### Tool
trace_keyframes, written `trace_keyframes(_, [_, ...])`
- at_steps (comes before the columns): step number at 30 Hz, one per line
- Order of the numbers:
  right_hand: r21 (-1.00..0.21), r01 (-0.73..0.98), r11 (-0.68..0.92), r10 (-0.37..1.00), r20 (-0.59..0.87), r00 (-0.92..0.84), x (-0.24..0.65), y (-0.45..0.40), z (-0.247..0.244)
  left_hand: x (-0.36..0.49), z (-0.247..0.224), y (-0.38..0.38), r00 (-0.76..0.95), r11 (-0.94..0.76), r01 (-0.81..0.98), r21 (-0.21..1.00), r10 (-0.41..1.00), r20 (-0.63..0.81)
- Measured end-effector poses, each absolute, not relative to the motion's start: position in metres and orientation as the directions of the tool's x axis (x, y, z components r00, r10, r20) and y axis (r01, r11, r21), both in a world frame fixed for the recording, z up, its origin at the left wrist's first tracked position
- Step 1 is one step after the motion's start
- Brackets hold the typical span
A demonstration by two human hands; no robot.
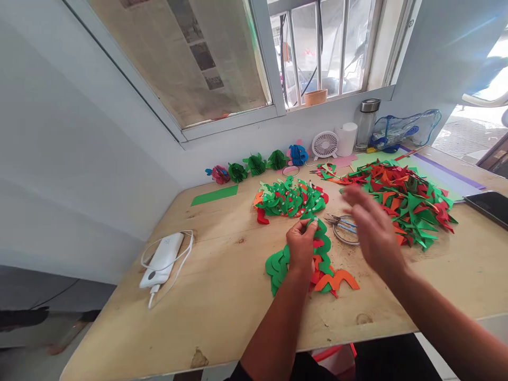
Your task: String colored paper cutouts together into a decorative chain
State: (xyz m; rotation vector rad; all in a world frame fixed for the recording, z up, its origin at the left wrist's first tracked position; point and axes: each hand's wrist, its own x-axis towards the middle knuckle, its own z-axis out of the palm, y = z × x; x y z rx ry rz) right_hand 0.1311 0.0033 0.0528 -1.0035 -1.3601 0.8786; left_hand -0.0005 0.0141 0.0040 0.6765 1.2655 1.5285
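My left hand (302,241) pinches a green scalloped paper piece (324,242) above a pile of green, red and orange cut pieces (278,267). Raised to the right and blurred by motion, my right hand (373,230) has its fingers stretched out with nothing seen between them. Blue-handled scissors (343,223) lie by a metal ring (342,241) between my hands. Behind my left hand sits a heap of curled green and red pieces (291,198). A larger heap of red, green and orange scraps (416,206) spreads beyond my right hand.
On the left lies a white power bank (162,259) with its cable. Folded paper figures (256,164), a small fan (325,144), a white cylinder (346,139) and a glass bottle (365,127) stand along the wall. A phone (490,206) rests at the right edge.
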Motion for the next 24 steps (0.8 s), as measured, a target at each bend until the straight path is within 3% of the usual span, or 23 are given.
trace_keyframes(1, [-0.925, 0.061, 0.375, 0.871, 0.329, -0.366, 0.129, -0.016, 0.062, -0.001, 0.005, 0.014, -0.345, 0.054, -0.37, 0.927, 0.919, -0.191])
trace_keyframes(2, [-0.921, 0.039, 0.388, 0.667, 0.252, -0.702, 0.127, -0.035, 0.071, -0.003, 0.007, 0.014, -0.347, 0.062, -0.398, 0.915, 0.914, -0.212])
trace_keyframes(5, [-0.919, -0.011, 0.395, 0.426, 0.194, -0.884, 0.126, -0.07, 0.089, -0.005, 0.012, 0.013, -0.353, 0.072, -0.45, 0.89, 0.901, -0.251])
trace_keyframes(8, [-0.923, 0.025, 0.383, 0.305, 0.101, -0.947, 0.128, -0.059, 0.087, -0.005, 0.017, 0.012, -0.348, 0.039, -0.458, 0.888, 0.911, -0.22])
trace_keyframes(10, [-0.921, 0.177, 0.347, 0.603, 0.074, -0.794, 0.129, -0.033, 0.077, -0.005, 0.018, 0.011, -0.354, 0.006, -0.448, 0.894, 0.917, -0.183])
trace_keyframes(12, [-0.932, 0.249, 0.264, 0.894, 0.139, -0.427, 0.13, -0.006, 0.062, -0.005, 0.017, 0.011, -0.359, -0.006, -0.437, 0.9, 0.918, -0.168])
trace_keyframes(13, [-0.942, 0.269, 0.203, 0.956, 0.132, -0.261, 0.129, 0.005, 0.054, -0.005, 0.017, 0.012, -0.359, -0.001, -0.431, 0.902, 0.918, -0.17])
trace_keyframes(15, [-0.941, 0.3, 0.159, 0.987, 0.139, -0.085, 0.128, 0.022, 0.041, -0.005, 0.015, 0.012, -0.351, 0.011, -0.418, 0.909, 0.92, -0.173])
trace_keyframes(20, [-0.956, 0.248, 0.157, 0.973, 0.107, -0.202, 0.118, 0.035, 0.032, -0.005, 0.012, 0.013, -0.32, -0.03, -0.346, 0.938, 0.943, -0.088])
trace_keyframes(24, [-0.975, 0.203, 0.091, 0.974, 0.046, -0.22, 0.113, 0.038, 0.036, -0.004, 0.011, 0.013, -0.324, -0.005, -0.31, 0.951, 0.941, -0.101])
